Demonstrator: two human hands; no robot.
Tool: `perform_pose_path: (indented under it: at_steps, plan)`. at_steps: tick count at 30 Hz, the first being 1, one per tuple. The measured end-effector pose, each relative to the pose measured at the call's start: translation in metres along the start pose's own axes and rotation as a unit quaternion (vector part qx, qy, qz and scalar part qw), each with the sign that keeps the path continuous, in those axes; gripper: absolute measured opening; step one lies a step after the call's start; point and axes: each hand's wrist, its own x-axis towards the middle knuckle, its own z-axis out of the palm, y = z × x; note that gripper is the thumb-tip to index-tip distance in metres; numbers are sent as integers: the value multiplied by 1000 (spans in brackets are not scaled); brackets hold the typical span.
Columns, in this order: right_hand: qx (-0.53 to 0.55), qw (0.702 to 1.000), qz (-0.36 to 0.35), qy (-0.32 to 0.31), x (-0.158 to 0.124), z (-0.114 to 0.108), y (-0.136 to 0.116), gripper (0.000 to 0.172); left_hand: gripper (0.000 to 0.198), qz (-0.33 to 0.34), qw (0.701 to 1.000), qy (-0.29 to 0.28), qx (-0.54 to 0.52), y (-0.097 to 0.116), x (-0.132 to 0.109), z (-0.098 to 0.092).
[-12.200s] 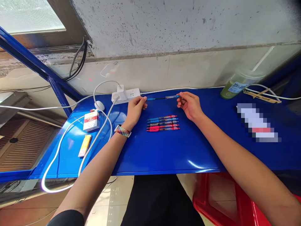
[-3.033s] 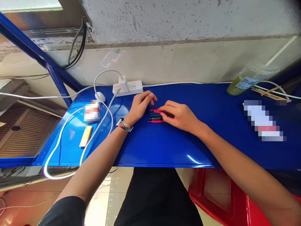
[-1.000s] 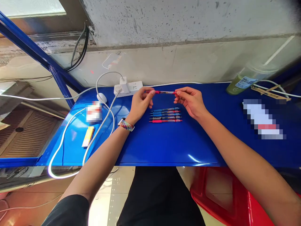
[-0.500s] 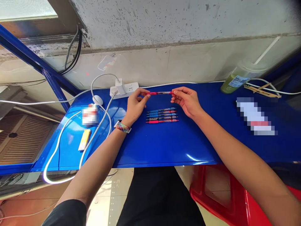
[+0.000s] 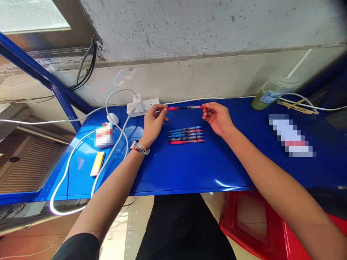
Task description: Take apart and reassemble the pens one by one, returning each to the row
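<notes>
Both my hands hold a red pen (image 5: 184,107) level above the blue table (image 5: 189,169). My left hand (image 5: 152,121) pinches its left end, and my right hand (image 5: 217,117) pinches its right end. The pen looks drawn apart, with a thin dark stretch showing between its red part and its clear barrel. Just below it, a row of several pens (image 5: 185,134), blue and red, lies side by side on the table. A coloured band is on my left wrist.
A white power strip (image 5: 143,104) with a plug and white cable (image 5: 108,159) lies at the back left, beside a small box (image 5: 103,134) and a yellow lighter (image 5: 98,163). A green drink cup (image 5: 268,95) stands back right. A red stool (image 5: 252,227) is below.
Three seconds ago my hands were down at the pen row. They have since lifted a red pen, and in the last half second its two ends have moved apart.
</notes>
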Motion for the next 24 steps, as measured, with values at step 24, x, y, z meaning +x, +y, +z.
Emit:
perform_pose_path:
  at_steps: [24]
  plan:
    - [-16,998,18,53,3,-4,-2,12,16,28,999,26,-18,0,0,2]
